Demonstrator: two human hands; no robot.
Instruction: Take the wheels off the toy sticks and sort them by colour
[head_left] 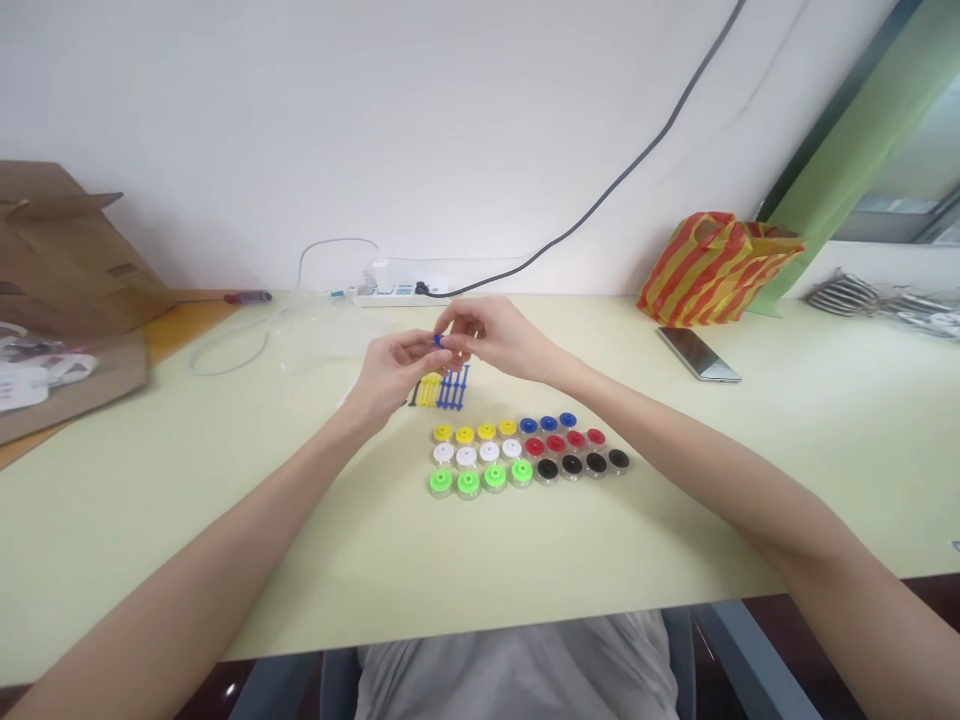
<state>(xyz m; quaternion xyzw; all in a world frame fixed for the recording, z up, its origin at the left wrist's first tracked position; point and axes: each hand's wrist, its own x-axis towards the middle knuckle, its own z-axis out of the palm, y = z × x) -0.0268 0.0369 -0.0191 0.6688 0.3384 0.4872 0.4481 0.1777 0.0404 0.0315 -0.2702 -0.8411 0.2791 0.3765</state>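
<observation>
A small blue piece (439, 341) is pinched between the fingertips of my left hand (396, 372) and my right hand (491, 338), above the table. Below the hands lie blue sticks (453, 388) and yellow sticks (430, 390), side by side, with a dark one at their left. Nearer to me, round pieces stand in three rows: yellow (465, 435) and blue (549, 424) at the back, white (466, 456) and red (555, 443) in the middle, bright green (469, 484) and black (571, 465) in front.
On the pale table (360, 570), a phone (699, 355) lies at the right before a striped bag (712, 270). A power strip (397, 297) with a black cable sits by the wall. At the left are a cardboard box (75, 250) and a screwdriver (249, 297).
</observation>
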